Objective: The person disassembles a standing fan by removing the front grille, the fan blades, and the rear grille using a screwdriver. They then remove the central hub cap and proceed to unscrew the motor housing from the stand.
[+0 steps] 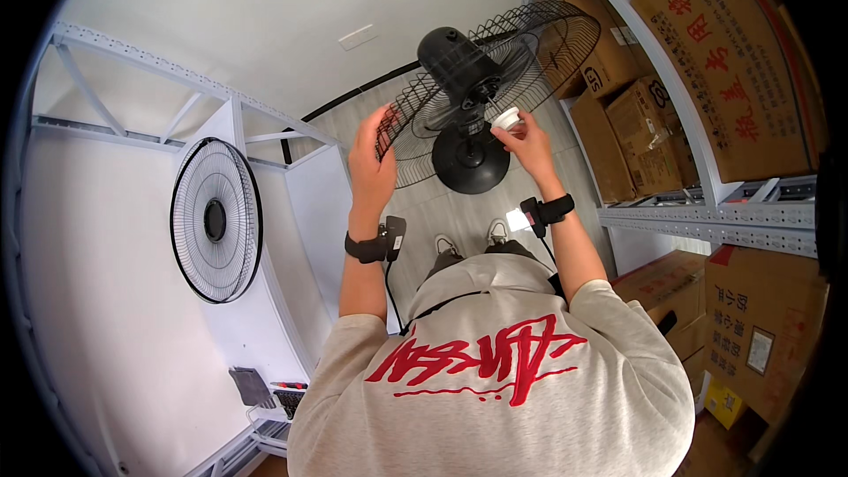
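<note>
A black fan [457, 62] stands on a round base [471, 166], its motor housing toward the upper part of the head view. A black wire grille [565, 31] is attached around its dark blades. My left hand [371, 159] grips the left rim of this grille. Beside the fan's middle, my right hand [527, 143] pinches a small round white plastic piece [506, 120]. A thin shaft shows just above the white piece; whether they touch, I cannot tell. My right fingertips are partly hidden behind it.
To the left, a separate round grille [215, 221] leans on a white shelf [106, 256]. Cardboard boxes [654, 132] fill the grey metal rack [760, 216] on the right. Low left lie a dark flat item [251, 386] and a red pen-like tool [289, 385].
</note>
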Action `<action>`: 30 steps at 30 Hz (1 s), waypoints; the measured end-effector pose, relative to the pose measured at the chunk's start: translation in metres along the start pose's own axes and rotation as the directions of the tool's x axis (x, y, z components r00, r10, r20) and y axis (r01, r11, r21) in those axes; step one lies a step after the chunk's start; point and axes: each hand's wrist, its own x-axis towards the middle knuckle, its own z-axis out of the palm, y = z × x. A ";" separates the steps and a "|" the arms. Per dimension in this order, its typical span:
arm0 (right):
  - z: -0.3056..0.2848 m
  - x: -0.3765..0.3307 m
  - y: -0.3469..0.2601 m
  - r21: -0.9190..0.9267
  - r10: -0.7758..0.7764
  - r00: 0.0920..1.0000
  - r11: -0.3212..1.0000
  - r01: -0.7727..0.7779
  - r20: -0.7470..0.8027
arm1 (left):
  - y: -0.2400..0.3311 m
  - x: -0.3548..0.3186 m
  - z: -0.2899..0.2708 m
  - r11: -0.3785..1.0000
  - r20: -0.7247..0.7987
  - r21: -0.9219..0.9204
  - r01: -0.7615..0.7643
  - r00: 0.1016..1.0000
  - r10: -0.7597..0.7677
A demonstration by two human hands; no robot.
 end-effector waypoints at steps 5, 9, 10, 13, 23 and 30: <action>0.002 -0.007 -0.026 -0.180 -0.333 0.927 0.936 0.303 -0.172 | 0.004 -0.001 0.000 1.000 -0.002 0.008 0.008 1.000 -0.008; 0.001 -0.009 -0.028 -0.025 -0.188 0.972 0.982 0.186 -0.139 | -0.003 -0.001 0.001 1.000 -0.018 -0.026 0.013 1.000 -0.013; 0.000 -0.009 -0.026 0.100 -0.055 0.995 0.993 0.063 -0.084 | -0.005 -0.001 0.000 1.000 -0.017 -0.030 0.005 1.000 -0.005; 0.000 -0.007 -0.022 0.217 0.104 0.995 0.971 -0.101 -0.005 | -0.007 0.000 0.001 1.000 -0.018 -0.021 -0.017 1.000 0.017; -0.001 -0.011 -0.025 0.263 0.016 0.999 0.965 -0.007 -0.031 | 0.001 -0.001 0.000 1.000 0.004 0.014 0.008 1.000 -0.008; 0.000 -0.007 -0.013 0.256 0.091 0.994 0.961 -0.104 0.062 | 0.001 -0.001 -0.001 0.999 0.015 0.010 0.031 0.999 -0.031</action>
